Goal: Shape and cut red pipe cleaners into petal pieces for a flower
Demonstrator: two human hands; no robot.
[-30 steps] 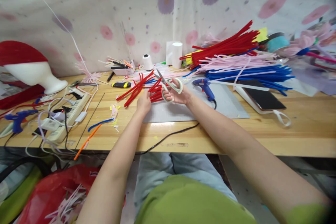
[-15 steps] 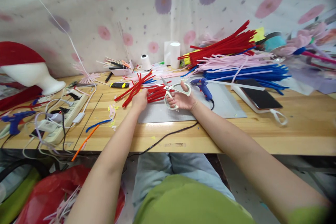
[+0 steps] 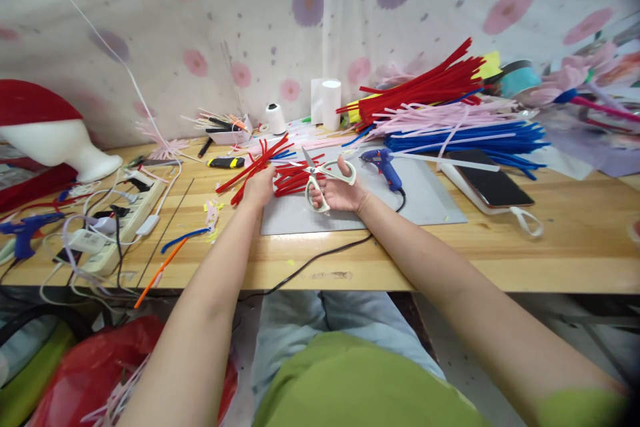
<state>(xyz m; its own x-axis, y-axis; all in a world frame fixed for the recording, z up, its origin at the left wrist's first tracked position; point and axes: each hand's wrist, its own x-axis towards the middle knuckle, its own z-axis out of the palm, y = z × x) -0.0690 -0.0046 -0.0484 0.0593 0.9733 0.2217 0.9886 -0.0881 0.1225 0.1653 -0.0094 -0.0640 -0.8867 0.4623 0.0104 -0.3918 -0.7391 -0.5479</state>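
My right hand (image 3: 340, 192) holds a pair of scissors (image 3: 315, 172) with pale handles, fingers through the loops. Its blades are spread and point up and to the left. My left hand (image 3: 259, 188) is closed at the red pipe cleaners (image 3: 263, 163), its fingertips hidden from me. More cut red pipe cleaners (image 3: 295, 180) lie between the two hands on the grey mat (image 3: 320, 221). A few short blue pieces show just behind them.
A blue glue gun (image 3: 385, 167) lies on the mat, its black cord crossing the table. Bundles of red (image 3: 420, 90), pink and blue pipe cleaners (image 3: 475, 141) sit back right beside a phone (image 3: 493, 180). Left are a power strip (image 3: 123, 233), a utility knife (image 3: 226, 162) and a mannequin head (image 3: 55, 140).
The scissors' blades have opened wider, and the right hand has turned slightly. The left hand stays at the red pipe cleaners. The whole view has shifted a little.
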